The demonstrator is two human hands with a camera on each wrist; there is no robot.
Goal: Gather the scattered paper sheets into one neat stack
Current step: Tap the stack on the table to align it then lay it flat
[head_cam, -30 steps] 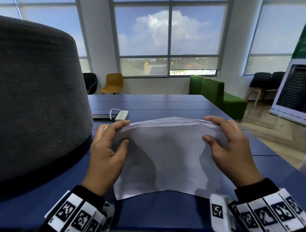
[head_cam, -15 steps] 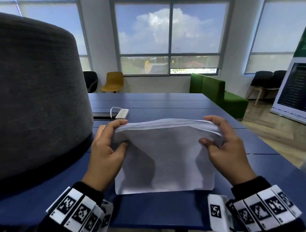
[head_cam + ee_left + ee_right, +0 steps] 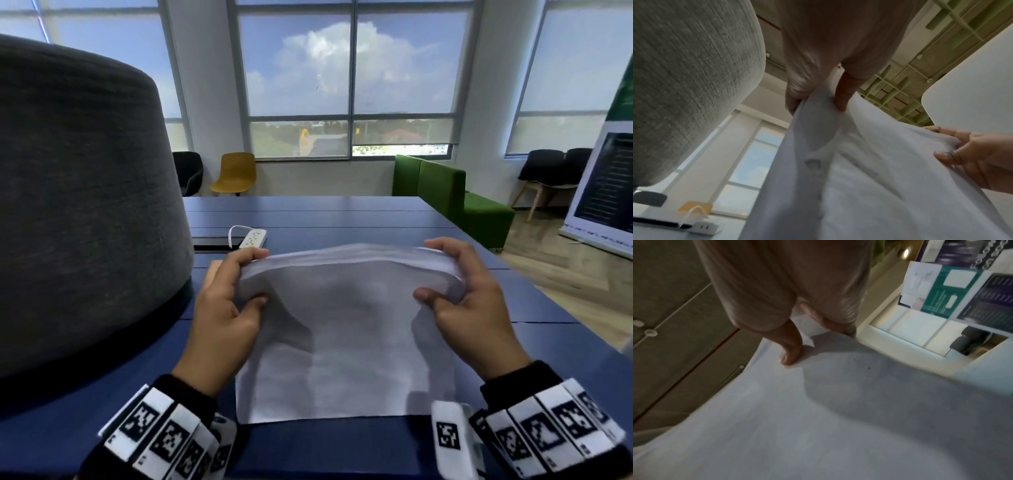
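A bundle of white paper sheets stands on its lower edge on the blue table, leaning toward me. My left hand grips its upper left side, fingers behind and thumb in front. At the upper right side my right hand holds it the same way. The top of the sheets bows between the hands. In the left wrist view my left hand pinches the paper sheets. The right wrist view shows my right hand with its thumb pressed on the paper sheets.
A large grey felt lampshade hangs close on the left over the table. A white power strip with its cable lies on the table behind the sheets. Green sofas, chairs and a banner stand further off.
The sheets' lower edge has come down flat on the table and evened out; the stack stands more upright. Both hands keep their hold at the top corners.
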